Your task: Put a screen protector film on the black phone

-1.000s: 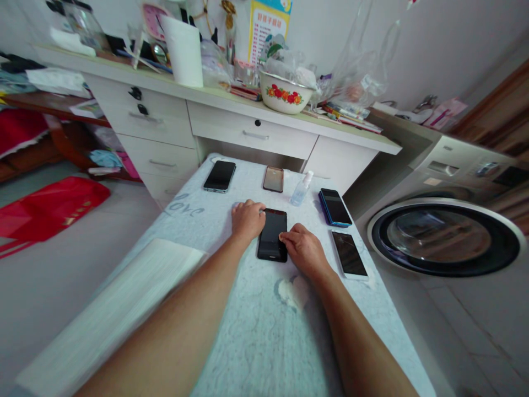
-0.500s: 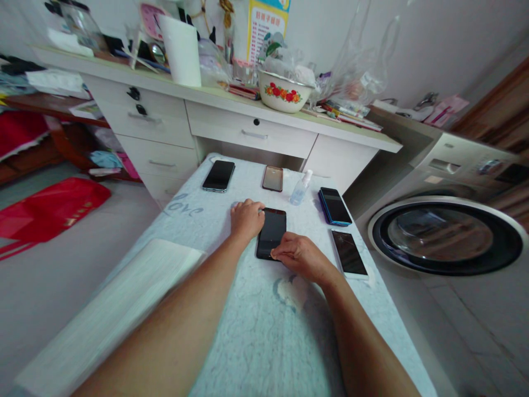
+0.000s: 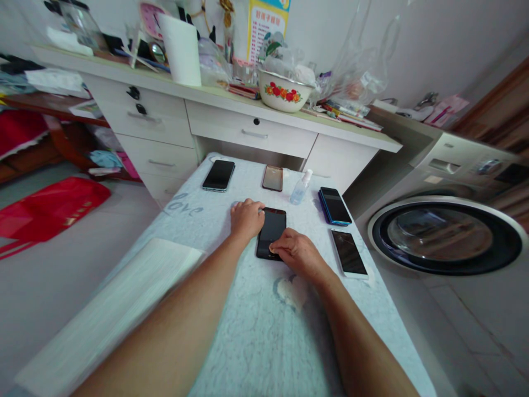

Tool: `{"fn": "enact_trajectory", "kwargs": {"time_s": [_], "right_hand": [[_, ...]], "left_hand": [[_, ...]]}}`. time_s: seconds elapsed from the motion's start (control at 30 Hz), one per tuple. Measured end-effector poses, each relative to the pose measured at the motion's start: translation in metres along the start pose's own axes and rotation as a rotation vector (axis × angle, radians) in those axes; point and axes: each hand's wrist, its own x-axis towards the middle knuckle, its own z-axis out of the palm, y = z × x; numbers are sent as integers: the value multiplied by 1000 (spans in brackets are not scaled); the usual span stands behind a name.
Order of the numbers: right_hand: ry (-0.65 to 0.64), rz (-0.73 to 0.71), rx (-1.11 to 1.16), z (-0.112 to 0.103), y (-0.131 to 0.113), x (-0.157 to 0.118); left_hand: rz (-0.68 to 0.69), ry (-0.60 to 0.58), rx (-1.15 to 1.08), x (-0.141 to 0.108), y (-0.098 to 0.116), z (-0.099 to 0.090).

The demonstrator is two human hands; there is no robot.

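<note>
**Black phone (image 3: pixel 273 225) flat on the worktop (image 3: pixel 264 336), a hand at either side**

From where I stand, the phone lies screen up between the two grips. The left grip (image 3: pixel 247 219) sits at its upper left edge, fingers curled and thumb against the side; whether it truly clasps the phone I cannot tell. The right grip (image 3: pixel 300 251) is narrow, fingertips bunched together and touching the lower part of the screen. I can't make out whether anything small is tucked between them.

Just beyond the grips are a tan phone case (image 3: pixel 273 178) and a clear spray bottle (image 3: pixel 301 188). Another dark phone (image 3: pixel 219 175) lies past the left grip, farther out and to its left. To the right of the right grip are a white-edged phone (image 3: pixel 349 253) and, farther forward, a blue-edged phone (image 3: pixel 335 205). Well off to that same side stands a washing machine (image 3: pixel 442 237).
</note>
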Motion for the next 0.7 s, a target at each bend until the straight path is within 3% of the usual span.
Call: {"fn": "enact_trajectory", "kwargs": {"time_s": [0.4,0.7], "right_hand": [[134,203,-114,2,14,4],[156,212,-143,-1,17,3]], "left_hand": [[4,2,2,1,1,0],[7,4,-2,1,0,0]]}}
